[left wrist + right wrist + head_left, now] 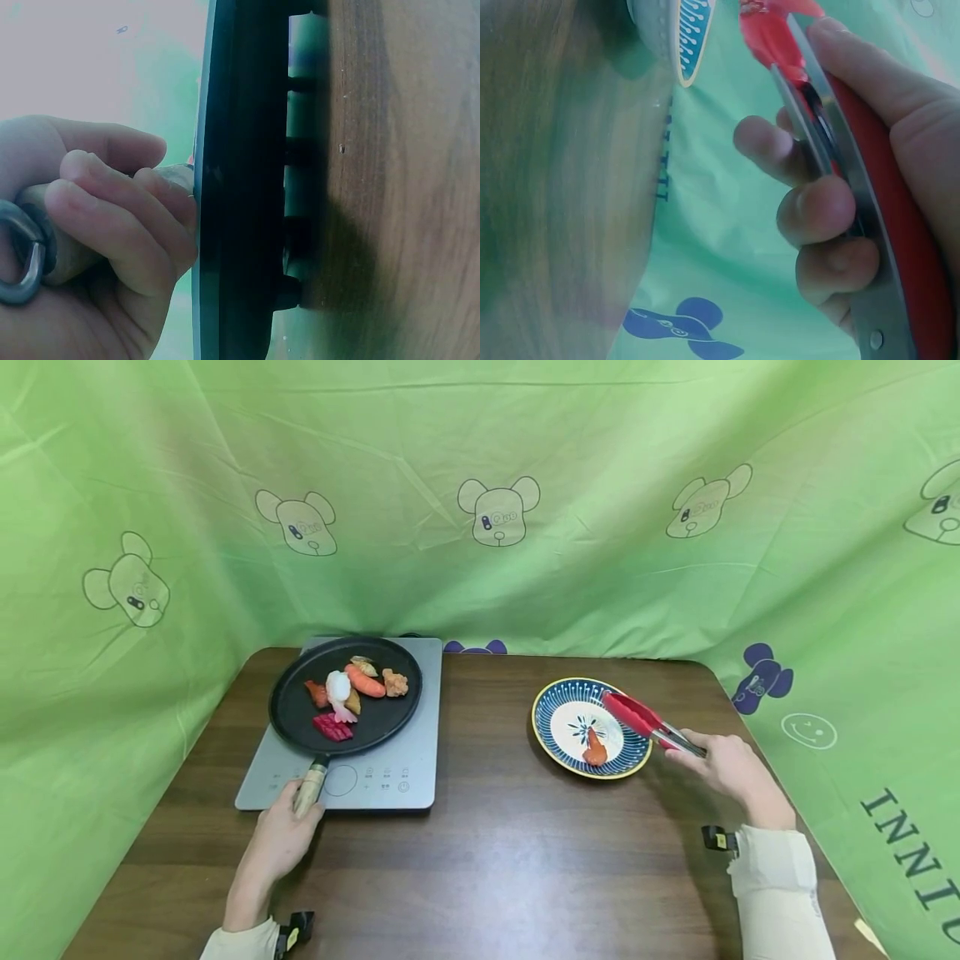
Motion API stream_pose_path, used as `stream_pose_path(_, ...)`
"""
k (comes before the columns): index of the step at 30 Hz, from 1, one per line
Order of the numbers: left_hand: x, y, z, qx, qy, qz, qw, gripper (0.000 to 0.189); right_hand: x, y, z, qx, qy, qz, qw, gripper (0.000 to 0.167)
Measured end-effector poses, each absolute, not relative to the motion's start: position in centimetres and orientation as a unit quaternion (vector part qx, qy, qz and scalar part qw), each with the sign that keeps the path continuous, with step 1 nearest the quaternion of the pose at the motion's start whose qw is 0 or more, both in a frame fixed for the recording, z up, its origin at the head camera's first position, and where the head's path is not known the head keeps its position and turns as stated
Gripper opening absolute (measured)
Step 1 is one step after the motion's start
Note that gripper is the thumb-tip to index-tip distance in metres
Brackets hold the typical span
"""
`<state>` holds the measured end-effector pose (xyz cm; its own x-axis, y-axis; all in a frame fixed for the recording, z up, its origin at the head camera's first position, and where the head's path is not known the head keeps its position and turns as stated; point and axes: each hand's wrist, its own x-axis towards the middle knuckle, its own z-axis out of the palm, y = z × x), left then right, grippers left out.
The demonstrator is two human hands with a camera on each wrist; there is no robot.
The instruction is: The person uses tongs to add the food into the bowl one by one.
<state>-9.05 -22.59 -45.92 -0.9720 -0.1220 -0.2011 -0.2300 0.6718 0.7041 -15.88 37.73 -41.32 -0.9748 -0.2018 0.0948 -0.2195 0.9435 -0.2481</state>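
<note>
My left hand (281, 839) grips the wooden handle (311, 787) of a black frying pan (386, 714); a metal ring (34, 262) hangs at the handle's end in the left wrist view. Several food pieces lie in the pan, among them a red sausage (365, 681), a white-and-pink shrimp (339, 689), a magenta piece (332, 727) and a brown chunk (394, 682). My right hand (735, 772) holds metal tongs with red tips (633, 712), fingers wrapped round the arms. The tips overlap the upper right of a blue-patterned plate (550, 739), where a reddish-orange food piece (595, 749) lies.
The pan sits on a grey induction cooktop (423, 760) at the table's left. Brown wooden tabletop (487, 827) stretches between cooktop and plate. Green cloth (405, 527) printed with bear heads hangs behind and along both sides.
</note>
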Motion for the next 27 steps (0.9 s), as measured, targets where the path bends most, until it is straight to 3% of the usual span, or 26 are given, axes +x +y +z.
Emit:
stream_pose_path(17,-8.9,-22.5,-45.8,-0.091,0.914,0.392,0.057,0.058,-15.0,37.0,-41.3,0.147,-0.973,0.151,0.093,0.046)
stream_pose_path(27,-8.9,-22.5,-45.8,-0.094,0.911,0.396,0.063,0.058,-14.4,35.8,-40.0,0.143,-0.971,0.16,0.105,0.052)
